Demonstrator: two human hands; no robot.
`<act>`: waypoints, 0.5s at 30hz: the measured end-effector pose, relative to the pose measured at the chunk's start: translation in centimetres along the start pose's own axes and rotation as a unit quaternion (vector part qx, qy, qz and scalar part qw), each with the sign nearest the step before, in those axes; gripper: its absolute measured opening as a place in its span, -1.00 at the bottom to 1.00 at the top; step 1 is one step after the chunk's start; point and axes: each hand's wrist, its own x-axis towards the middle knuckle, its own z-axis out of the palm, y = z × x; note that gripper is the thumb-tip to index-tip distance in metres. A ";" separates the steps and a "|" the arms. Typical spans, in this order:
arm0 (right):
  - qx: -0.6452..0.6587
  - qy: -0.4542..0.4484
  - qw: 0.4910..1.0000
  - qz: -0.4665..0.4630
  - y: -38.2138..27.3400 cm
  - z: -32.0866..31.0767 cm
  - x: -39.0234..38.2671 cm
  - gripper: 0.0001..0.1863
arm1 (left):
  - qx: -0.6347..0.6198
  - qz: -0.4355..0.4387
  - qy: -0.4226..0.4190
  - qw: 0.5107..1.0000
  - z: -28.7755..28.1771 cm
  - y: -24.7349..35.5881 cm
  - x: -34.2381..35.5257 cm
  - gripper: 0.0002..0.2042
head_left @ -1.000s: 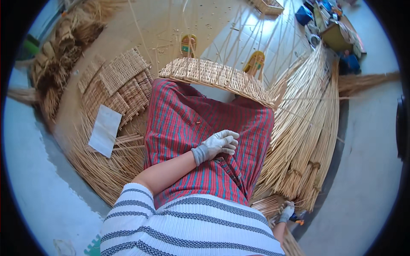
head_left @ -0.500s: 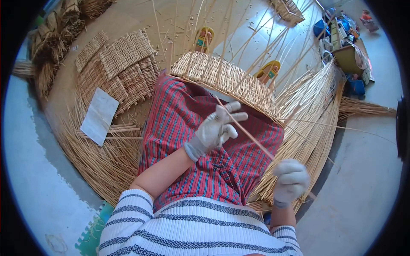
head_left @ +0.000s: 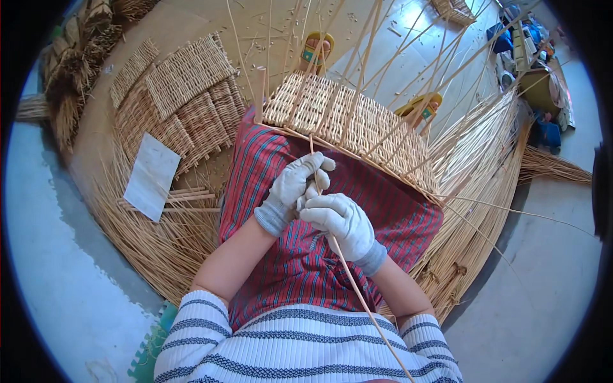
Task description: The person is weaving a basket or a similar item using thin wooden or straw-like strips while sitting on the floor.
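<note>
Both my hands wear white work gloves and meet over my lap on one thin wicker rod [head_left: 351, 281]. My left hand [head_left: 297, 185] pinches it near its upper end, close under the edge of the woven panel. My right hand [head_left: 343, 223] is closed round the same rod just below, and the rod's long tail runs down past my striped top. On my knees rests the woven wicker panel [head_left: 351, 121], with several loose upright stakes [head_left: 367, 51] fanning away from its far side. A red plaid cloth [head_left: 255, 159] covers my lap.
Finished woven panels [head_left: 191, 76] lie stacked at the left beside a white sheet [head_left: 152, 177]. Bundles of long straw-coloured rods [head_left: 479, 210] spread on the right, more [head_left: 147, 230] on the left. Yellow slippers [head_left: 317, 48] show beyond the panel. Boxes and bags [head_left: 536, 64] stand far right.
My right hand has swung in from the right to beside my left. My left fingers, spread before, are now closed on the rod, whose tail now points down toward my body.
</note>
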 end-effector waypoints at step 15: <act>-0.040 0.008 0.999 -0.034 1.8 1.3 2.4 -0.58 | -0.107 -0.103 -0.029 0.988 -1.6 2.5 1.0 -0.54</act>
